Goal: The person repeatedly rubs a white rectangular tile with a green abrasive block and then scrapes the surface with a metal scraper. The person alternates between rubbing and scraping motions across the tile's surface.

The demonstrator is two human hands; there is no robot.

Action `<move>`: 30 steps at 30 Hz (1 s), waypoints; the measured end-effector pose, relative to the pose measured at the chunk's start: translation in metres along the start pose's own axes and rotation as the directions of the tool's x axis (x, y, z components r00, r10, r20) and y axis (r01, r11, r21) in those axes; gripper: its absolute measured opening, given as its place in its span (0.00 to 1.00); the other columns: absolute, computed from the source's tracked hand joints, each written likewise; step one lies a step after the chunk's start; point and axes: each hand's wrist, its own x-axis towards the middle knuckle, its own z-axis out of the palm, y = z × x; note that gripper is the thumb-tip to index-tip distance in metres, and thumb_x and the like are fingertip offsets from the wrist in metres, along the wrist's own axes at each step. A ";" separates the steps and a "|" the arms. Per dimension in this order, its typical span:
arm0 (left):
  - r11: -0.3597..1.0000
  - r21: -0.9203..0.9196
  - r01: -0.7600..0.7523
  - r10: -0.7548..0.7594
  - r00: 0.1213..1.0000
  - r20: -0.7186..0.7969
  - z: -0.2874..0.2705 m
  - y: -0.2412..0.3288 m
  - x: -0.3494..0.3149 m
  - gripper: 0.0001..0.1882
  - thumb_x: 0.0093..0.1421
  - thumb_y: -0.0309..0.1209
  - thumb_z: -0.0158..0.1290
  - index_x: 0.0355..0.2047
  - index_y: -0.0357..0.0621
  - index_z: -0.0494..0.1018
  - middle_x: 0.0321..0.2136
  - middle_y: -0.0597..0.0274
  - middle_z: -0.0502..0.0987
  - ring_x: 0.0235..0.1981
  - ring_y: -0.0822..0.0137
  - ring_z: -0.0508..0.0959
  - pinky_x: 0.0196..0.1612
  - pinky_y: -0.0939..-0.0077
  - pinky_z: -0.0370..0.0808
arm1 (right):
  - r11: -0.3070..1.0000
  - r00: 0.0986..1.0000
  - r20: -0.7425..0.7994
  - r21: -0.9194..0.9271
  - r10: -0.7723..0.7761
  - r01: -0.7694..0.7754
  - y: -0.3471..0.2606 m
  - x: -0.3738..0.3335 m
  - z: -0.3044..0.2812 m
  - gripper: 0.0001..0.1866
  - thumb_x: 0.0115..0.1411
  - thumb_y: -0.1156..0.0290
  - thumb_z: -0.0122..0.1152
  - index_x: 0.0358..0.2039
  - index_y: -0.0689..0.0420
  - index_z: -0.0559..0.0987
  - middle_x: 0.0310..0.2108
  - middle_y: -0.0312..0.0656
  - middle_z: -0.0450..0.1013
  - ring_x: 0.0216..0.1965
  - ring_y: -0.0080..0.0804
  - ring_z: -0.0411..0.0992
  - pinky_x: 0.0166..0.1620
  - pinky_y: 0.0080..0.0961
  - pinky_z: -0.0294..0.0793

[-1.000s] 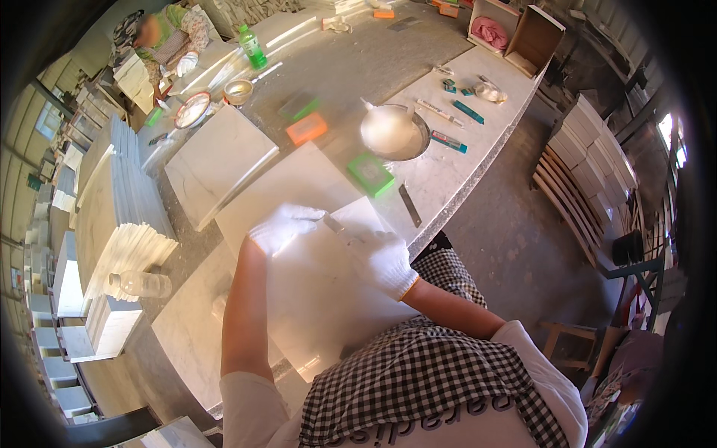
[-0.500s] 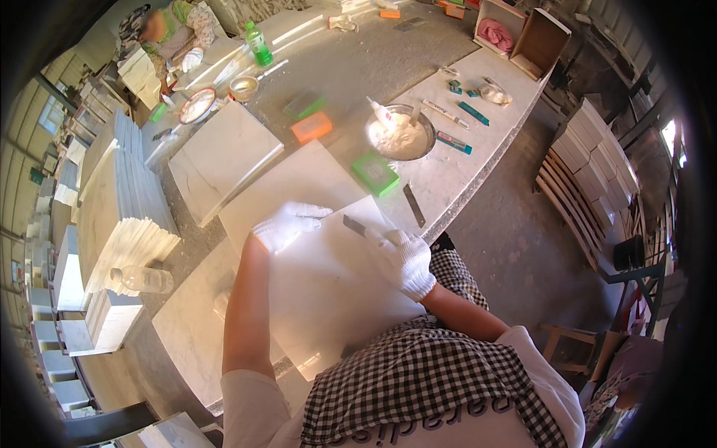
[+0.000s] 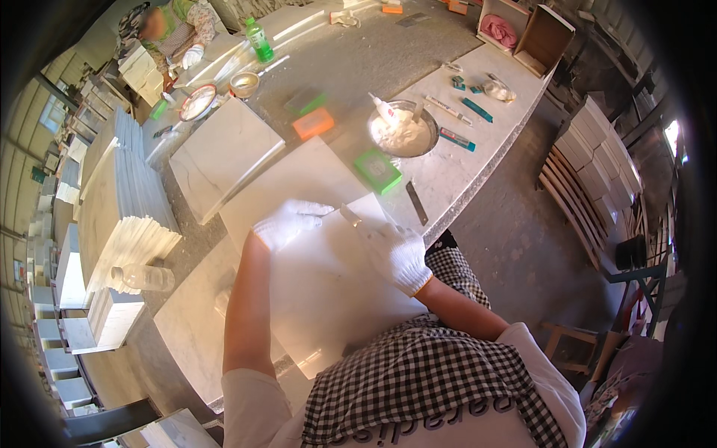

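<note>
A pale marble-look tile (image 3: 321, 299) lies tilted in front of me, its lower edge against my checked apron. My gloved left hand (image 3: 287, 224) grips its far left edge, fingers stretched along the rim. In my gloved right hand (image 3: 399, 257) is a small scraper blade (image 3: 351, 216), held at the tile's far corner. Another pale tile (image 3: 299, 175) lies beneath on the table. Beyond the right hand stand a metal bowl (image 3: 435, 142) of white paste (image 3: 403, 140), a green block (image 3: 377, 171) and a flat dark metal strip (image 3: 417, 203).
An orange block (image 3: 314, 123) and a veined tile (image 3: 224, 157) lie farther left. Tile stacks (image 3: 112, 179) and a clear bottle (image 3: 146, 278) stand at left. Teal packets (image 3: 457, 140) lie right of the bowl. A co-worker (image 3: 175, 37) sits far left. Stacked boxes (image 3: 594, 157) stand right.
The scraper blade has turned in my right hand and its flat now catches the light. That hand has shifted slightly left. My left hand stays at the tile's edge.
</note>
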 end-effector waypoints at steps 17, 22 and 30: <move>0.994 0.092 -0.053 0.052 0.999 0.008 -0.001 -0.003 0.000 0.23 0.63 0.23 0.56 0.60 0.34 0.75 0.55 0.54 0.80 0.52 0.65 0.80 0.58 0.70 0.77 | 0.506 0.747 -0.070 0.776 0.661 -0.375 0.077 0.007 0.001 0.17 0.72 0.68 0.58 0.55 0.66 0.81 0.45 0.42 0.82 0.43 0.18 0.75 0.50 0.25 0.75; 0.996 0.072 -0.049 0.048 0.999 0.007 -0.003 -0.006 0.000 0.22 0.63 0.27 0.60 0.57 0.33 0.77 0.54 0.54 0.81 0.53 0.66 0.80 0.58 0.72 0.76 | 0.916 0.829 -0.396 0.100 0.395 -0.389 0.130 0.055 -0.025 0.15 0.66 0.60 0.60 0.44 0.56 0.86 0.38 0.43 0.83 0.41 0.46 0.80 0.46 0.37 0.79; 0.977 0.194 -0.083 0.085 0.996 -0.002 0.003 0.006 -0.004 0.20 0.61 0.30 0.59 0.53 0.36 0.80 0.49 0.55 0.84 0.51 0.64 0.81 0.58 0.68 0.76 | 0.948 0.939 -0.243 -0.146 0.244 -0.284 0.148 0.106 -0.044 0.11 0.60 0.54 0.63 0.32 0.46 0.86 0.35 0.41 0.81 0.39 0.47 0.78 0.44 0.43 0.74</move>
